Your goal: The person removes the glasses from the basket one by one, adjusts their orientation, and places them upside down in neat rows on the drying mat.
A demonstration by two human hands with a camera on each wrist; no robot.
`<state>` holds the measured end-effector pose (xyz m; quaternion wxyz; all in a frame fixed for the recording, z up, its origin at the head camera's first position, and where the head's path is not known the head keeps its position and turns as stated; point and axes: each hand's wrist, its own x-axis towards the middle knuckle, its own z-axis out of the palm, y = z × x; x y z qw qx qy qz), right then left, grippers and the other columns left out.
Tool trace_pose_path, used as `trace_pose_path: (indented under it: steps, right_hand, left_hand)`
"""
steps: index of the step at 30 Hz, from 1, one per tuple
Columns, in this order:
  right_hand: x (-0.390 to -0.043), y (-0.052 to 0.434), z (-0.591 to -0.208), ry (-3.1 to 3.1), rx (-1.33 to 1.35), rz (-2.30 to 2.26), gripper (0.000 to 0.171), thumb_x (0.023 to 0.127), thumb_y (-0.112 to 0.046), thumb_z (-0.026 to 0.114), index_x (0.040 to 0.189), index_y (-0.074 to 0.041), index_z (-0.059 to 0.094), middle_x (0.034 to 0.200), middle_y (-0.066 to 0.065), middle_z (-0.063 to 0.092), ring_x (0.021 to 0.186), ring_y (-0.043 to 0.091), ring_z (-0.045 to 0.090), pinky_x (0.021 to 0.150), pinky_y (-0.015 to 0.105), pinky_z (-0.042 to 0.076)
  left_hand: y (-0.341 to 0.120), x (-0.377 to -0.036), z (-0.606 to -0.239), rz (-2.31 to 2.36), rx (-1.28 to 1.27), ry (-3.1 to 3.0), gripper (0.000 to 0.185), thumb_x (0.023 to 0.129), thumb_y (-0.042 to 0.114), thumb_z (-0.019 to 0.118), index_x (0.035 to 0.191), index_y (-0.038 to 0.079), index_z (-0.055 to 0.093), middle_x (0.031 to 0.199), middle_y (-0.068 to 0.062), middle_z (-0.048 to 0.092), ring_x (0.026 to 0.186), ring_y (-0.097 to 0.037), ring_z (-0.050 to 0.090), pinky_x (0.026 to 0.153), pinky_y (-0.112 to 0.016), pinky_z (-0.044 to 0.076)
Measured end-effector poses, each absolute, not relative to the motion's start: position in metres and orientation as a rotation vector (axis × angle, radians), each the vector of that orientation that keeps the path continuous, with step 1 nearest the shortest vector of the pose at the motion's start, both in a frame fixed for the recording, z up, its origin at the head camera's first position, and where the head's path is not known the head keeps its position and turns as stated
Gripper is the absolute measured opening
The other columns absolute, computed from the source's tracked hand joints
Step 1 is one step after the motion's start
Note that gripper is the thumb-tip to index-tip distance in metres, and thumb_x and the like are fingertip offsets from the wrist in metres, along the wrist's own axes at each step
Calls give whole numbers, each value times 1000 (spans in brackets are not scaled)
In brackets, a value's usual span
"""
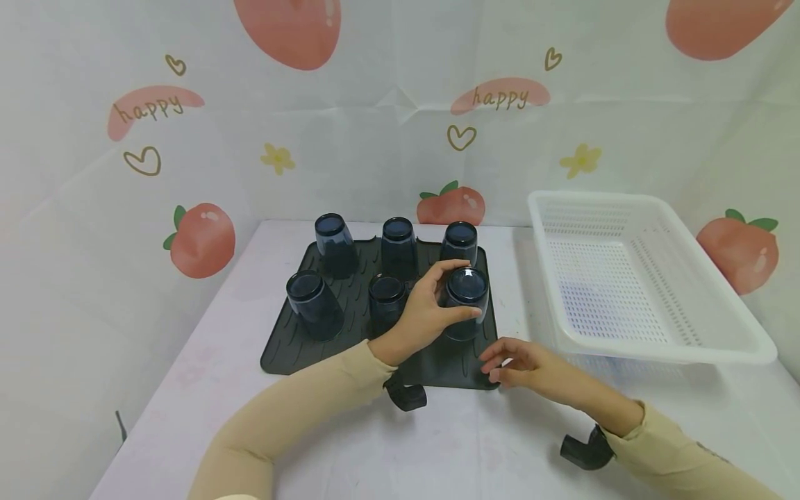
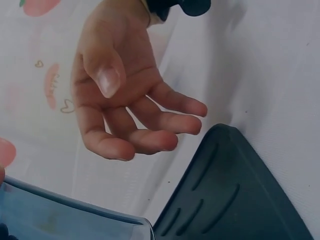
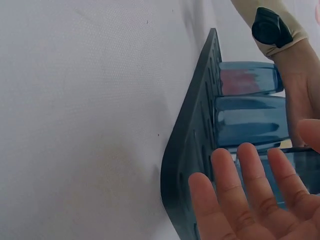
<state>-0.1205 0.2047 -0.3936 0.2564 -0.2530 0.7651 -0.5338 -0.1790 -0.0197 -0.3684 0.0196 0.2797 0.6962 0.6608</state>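
Several dark blue glasses stand upside down on a black ridged drying mat [image 1: 350, 305], in a back and a front row. The front right glass [image 1: 466, 292] is held in my left hand [image 1: 420, 316], thumb on its near side and fingers around the far side. Part of that glass [image 2: 70, 210] shows at the bottom of the left wrist view. My right hand [image 1: 520, 364] hovers by the mat's front right corner, fingers loosely bent and nothing in them. In the right wrist view its fingers [image 3: 230, 192] spread in front of the glasses.
A white perforated plastic basket [image 1: 625, 351] sits to the right of the mat. Just left of the held glass is the front middle glass [image 1: 386, 298], close to my left wrist. Behind the table hangs a white cloth [image 1: 362, 160] printed with peaches.
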Motion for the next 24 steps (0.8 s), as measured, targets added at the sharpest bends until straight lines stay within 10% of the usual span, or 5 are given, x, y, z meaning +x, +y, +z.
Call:
trace_pose_path:
  steps: [24]
  right_hand:
    - [-119, 204, -394, 2046, -654, -1468, 33, 95, -7, 54, 122, 12, 49, 114, 27, 58, 99, 26, 66, 82, 30, 56]
  left_hand:
    - [-18, -184, -390, 1973, 737, 2225, 68, 80, 5, 78, 139, 10, 43, 134, -8, 51, 125, -17, 51, 116, -32, 31]
